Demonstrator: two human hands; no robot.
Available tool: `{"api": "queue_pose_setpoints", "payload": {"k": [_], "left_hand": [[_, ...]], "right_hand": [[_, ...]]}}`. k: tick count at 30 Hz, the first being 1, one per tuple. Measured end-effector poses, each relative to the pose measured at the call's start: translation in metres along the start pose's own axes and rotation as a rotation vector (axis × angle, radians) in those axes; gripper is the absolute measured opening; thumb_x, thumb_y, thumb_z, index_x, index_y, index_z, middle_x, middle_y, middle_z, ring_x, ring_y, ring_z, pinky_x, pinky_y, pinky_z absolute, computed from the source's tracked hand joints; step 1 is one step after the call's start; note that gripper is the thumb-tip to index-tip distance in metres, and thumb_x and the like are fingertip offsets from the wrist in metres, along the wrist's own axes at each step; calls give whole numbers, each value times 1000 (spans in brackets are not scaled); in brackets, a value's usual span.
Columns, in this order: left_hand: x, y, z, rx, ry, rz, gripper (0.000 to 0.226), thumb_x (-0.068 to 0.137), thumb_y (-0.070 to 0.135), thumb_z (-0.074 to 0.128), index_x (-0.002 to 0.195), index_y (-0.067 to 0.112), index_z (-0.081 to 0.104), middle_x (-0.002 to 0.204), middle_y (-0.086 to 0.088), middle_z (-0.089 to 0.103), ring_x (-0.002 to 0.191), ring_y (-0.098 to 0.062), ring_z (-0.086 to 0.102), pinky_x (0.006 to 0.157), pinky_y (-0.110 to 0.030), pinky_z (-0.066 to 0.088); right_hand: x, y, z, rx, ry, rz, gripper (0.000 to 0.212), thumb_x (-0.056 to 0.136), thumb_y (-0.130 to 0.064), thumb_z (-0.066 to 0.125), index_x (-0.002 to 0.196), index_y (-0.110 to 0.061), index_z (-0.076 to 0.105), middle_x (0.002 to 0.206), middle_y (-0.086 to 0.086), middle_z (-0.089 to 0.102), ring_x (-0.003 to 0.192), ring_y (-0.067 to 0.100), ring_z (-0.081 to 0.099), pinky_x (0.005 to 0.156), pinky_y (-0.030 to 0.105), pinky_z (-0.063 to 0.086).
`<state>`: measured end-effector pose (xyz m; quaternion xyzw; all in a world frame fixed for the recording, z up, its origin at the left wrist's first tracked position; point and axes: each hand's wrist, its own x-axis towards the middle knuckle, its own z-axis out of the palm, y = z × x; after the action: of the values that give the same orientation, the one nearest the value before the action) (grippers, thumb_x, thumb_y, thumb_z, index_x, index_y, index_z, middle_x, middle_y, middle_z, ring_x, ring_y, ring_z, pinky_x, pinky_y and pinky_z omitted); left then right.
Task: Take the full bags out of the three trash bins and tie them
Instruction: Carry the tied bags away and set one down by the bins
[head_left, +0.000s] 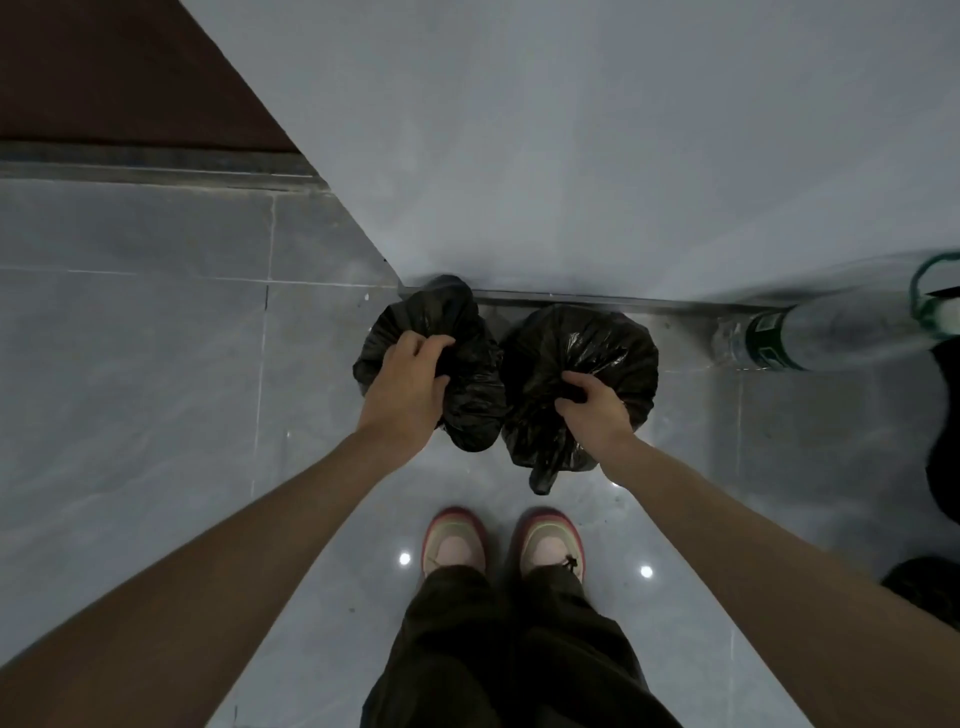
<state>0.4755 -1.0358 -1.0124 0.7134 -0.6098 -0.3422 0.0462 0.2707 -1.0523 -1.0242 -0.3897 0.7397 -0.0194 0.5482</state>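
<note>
We judge the task well under way. Two black bags stand out of their bins on the floor (156, 364), side by side and touching, at the floor's far edge where it meets the wall (571, 156), just beside the wall's corner. The left hand (410, 379) has its fingers (434, 344) curled tight on the bunched top of the left bag (470, 410). The right hand (592, 402) has its fingers clamped on the gathered neck of the right bag (587, 338). Both necks are drawn shut, but we cannot tell whether either is knotted. A third bag is left to do. A dark shape (922, 584) at the floor's right edge may be it, though we cannot say.

Counting: two bags, two hands, one plastic bottle (779, 338) along the wall, and no bin plainly in view.
</note>
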Motion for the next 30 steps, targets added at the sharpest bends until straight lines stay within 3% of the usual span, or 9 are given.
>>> {"api": "queue_pose_setpoints", "payload": {"k": [3, 7, 12, 20, 24, 27, 30], "left_hand": [[-17, 12, -14, -33, -56, -16, 49, 93, 12, 51, 141, 16, 39, 134, -6, 42, 123, -23, 41, 100, -33, 40], [-43, 37, -45, -96, -105, -62, 49, 95, 15, 48, 143, 18, 36, 140, -4, 39, 126, -21, 41, 104, -37, 40], [-76, 80, -99, -142, -84, -61, 47, 96, 18, 46, 142, 20, 37, 140, -5, 42, 125, -21, 45, 104, -39, 40], [-143, 170, -200, -286, 13, -66, 42, 97, 20, 45, 139, 17, 43, 137, -7, 48, 125, -21, 48, 107, -36, 38], [-187, 206, -241, -338, 92, -64, 40, 97, 16, 45, 137, 14, 46, 136, -5, 51, 125, -19, 49, 105, -29, 38], [-223, 227, -263, -370, 108, -70, 40, 98, 16, 44, 137, 15, 46, 137, -3, 50, 124, -16, 48, 98, -19, 35], [-255, 241, -277, -375, 101, -57, 39, 98, 18, 44, 137, 18, 46, 137, -2, 49, 122, -17, 50, 97, -20, 37]], "right_hand": [[-23, -9, -13, 37, 0, 0, 45, 95, -10, 48, 139, -19, 45, 128, 9, 56, 103, 25, 59, 83, 26, 46], [-64, -30, -37, 66, -10, -35, 38, 96, -11, 48, 133, -18, 51, 133, 1, 55, 118, 19, 52, 91, 21, 40], [-124, -68, -70, 98, -39, -93, 31, 95, -12, 48, 123, -20, 58, 125, 1, 60, 114, 19, 58, 102, 37, 46], [-246, -119, -128, 80, -98, -258, 29, 95, -12, 48, 118, -21, 61, 119, -2, 62, 110, 17, 60, 102, 35, 46], [-306, -127, -155, 86, -112, -293, 29, 94, -13, 48, 118, -20, 61, 119, -1, 62, 106, 19, 62, 90, 29, 49], [-345, -130, -173, 102, -136, -299, 28, 95, -13, 47, 119, -18, 61, 117, 1, 63, 90, 17, 64, 77, 23, 49], [-379, -128, -186, 117, -147, -302, 26, 95, -14, 48, 117, -17, 62, 116, 2, 63, 78, 12, 63, 74, 22, 50]]}}
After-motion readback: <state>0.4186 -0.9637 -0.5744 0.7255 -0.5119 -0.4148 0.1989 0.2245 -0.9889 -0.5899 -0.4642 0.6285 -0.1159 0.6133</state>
